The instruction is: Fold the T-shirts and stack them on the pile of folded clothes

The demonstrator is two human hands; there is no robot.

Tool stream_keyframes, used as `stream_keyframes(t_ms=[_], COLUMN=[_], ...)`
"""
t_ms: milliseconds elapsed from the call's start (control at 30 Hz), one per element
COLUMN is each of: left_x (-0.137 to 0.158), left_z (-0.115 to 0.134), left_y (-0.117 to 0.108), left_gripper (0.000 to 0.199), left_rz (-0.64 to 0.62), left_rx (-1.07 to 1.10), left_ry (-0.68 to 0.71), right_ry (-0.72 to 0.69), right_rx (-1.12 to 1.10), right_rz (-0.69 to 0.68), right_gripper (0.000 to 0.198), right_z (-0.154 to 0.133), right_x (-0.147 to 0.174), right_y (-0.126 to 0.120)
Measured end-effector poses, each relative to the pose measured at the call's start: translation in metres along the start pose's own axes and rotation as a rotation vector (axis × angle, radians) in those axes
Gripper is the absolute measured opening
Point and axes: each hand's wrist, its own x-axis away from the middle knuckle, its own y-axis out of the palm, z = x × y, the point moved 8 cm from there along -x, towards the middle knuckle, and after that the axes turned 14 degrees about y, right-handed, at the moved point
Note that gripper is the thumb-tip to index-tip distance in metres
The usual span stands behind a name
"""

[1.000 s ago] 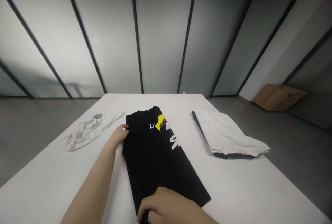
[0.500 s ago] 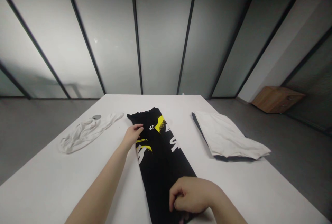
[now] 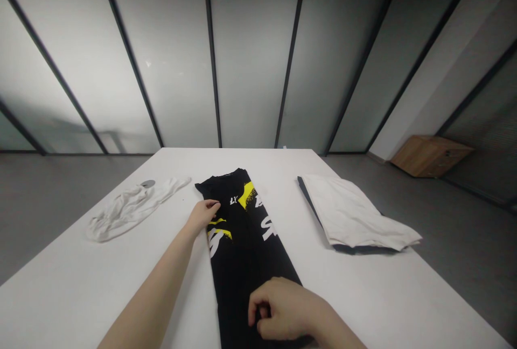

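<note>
Black printed cloth shirt between side edges of table.
Left hand, right hand: cannot tell finger closure; uneven pull could skew shirt.

A bare strip of the white table runs along its far edge, joining an open lane between the long black cloth shirt with yellow and white print and the flat white cloth layered over a dark one, whose tip bars the right edge. Toward the left edge lies a crumpled white cloth, and the left forearm slants across the gap between it and the shirt. The curled right hand obstructs the shirt's near part, with bare tabletop to its right.
</note>
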Motion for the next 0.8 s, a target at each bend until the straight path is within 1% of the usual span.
stream_keyframes(t_ms=[67,133,267,333,500,633,733,800], left_x=[0.0,0.001,0.004,0.005,0.009,0.013,0.014,0.013], left_z=[-0.003,-0.007,-0.014,-0.017,-0.02,-0.02,-0.015,-0.008], left_y=[-0.005,-0.011,-0.026,-0.033,-0.045,-0.051,-0.052,-0.049], left_gripper=[0.037,0.031,0.016,0.013,0.017,0.02,0.028,0.036], left_rz=[0.012,0.011,-0.024,-0.045,-0.057,-0.032,0.012,0.044], left_rx=[0.019,0.036,0.039,0.032,0.044,0.093,0.233,0.344], left_ry=[-0.034,-0.079,-0.181,-0.214,-0.26,-0.297,-0.31,-0.286], right_ry=[-0.015,-0.013,-0.016,-0.018,-0.061,-0.08,-0.076,-0.071], right_rx=[0.02,0.006,-0.021,-0.019,-0.03,-0.06,-0.081,-0.097], right_rz=[0.011,-0.013,-0.041,-0.034,0.007,-0.021,-0.045,-0.053], right_gripper=[0.037,0.037,0.039,0.039,0.035,0.034,0.035,0.036], right_z=[-0.002,-0.001,-0.002,-0.004,-0.014,-0.016,-0.014,-0.012], right_x=[-0.002,-0.005,-0.009,-0.01,-0.009,-0.009,-0.01,-0.009], right_y=[0.004,0.009,0.018,0.021,0.022,0.024,0.024,0.023])
